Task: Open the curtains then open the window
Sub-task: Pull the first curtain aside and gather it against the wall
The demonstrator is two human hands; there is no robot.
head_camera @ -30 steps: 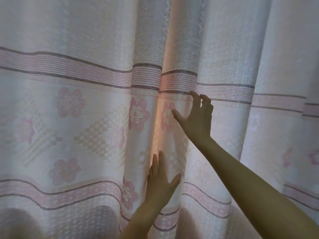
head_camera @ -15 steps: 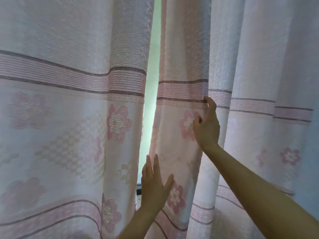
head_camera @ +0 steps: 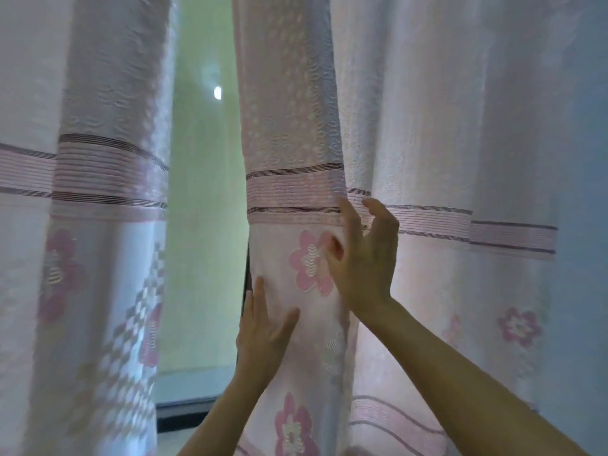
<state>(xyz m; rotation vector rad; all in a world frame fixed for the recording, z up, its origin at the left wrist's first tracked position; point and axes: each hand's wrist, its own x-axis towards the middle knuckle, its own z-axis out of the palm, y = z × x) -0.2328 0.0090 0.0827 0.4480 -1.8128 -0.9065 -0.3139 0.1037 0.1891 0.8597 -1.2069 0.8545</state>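
Note:
Two pale pink curtains with flower prints and striped bands hang in front of me. The left curtain (head_camera: 98, 225) and the right curtain (head_camera: 427, 159) are parted by a gap showing frosted greenish window glass (head_camera: 200, 209). My left hand (head_camera: 263, 334) lies flat and spread against the inner fold of the right curtain. Higher up, my right hand (head_camera: 362, 255) pinches that same fold beside a pink flower, fingers curled into the fabric. The window's lower frame (head_camera: 190, 390) shows at the bottom of the gap.
A dark sill edge (head_camera: 181, 419) runs under the window frame. Curtain cloth fills the view on both sides; folds of the right curtain bunch toward the right.
The closed curtains have come apart; the gap has widened from a slit to a broad strip of glass. Both hands have moved right with the right curtain's edge.

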